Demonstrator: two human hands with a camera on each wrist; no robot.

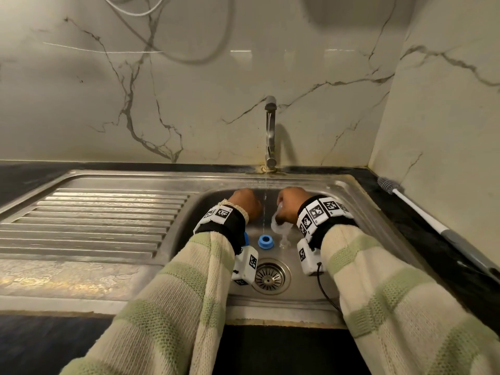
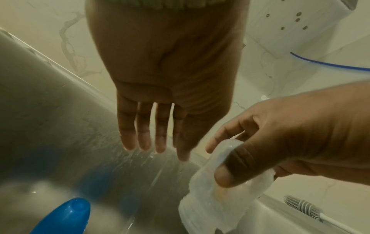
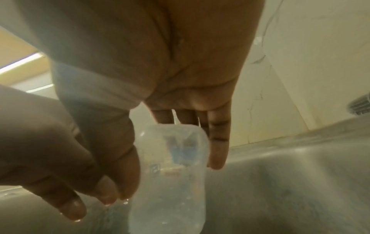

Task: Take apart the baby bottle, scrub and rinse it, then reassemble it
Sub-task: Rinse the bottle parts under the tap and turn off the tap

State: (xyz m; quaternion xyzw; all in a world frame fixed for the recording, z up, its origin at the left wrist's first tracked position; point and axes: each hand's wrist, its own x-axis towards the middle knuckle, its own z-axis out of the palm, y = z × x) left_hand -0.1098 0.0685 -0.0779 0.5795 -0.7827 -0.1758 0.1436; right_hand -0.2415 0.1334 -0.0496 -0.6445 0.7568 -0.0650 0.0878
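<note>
Both hands are down in the steel sink (image 1: 338,190), on either side of a thin stream of water from the tap (image 1: 270,125). My right hand (image 1: 290,204) grips the clear bottle body (image 1: 280,226), tilted with its mouth down; the thumb and fingers wrap it (image 3: 172,174). My left hand (image 1: 244,203) is beside it with fingers straight and wet (image 2: 154,134), holding nothing. A blue screw ring (image 1: 265,241) lies on the sink floor. A small clear piece (image 1: 284,240), perhaps the nipple, stands next to it. A blue cap (image 2: 66,216) lies under my left wrist.
The drain strainer (image 1: 270,276) is at the front of the basin. A ribbed draining board (image 1: 94,220) stretches to the left. A long white bottle brush (image 1: 433,220) lies on the dark counter along the right wall. Marble walls stand behind and to the right.
</note>
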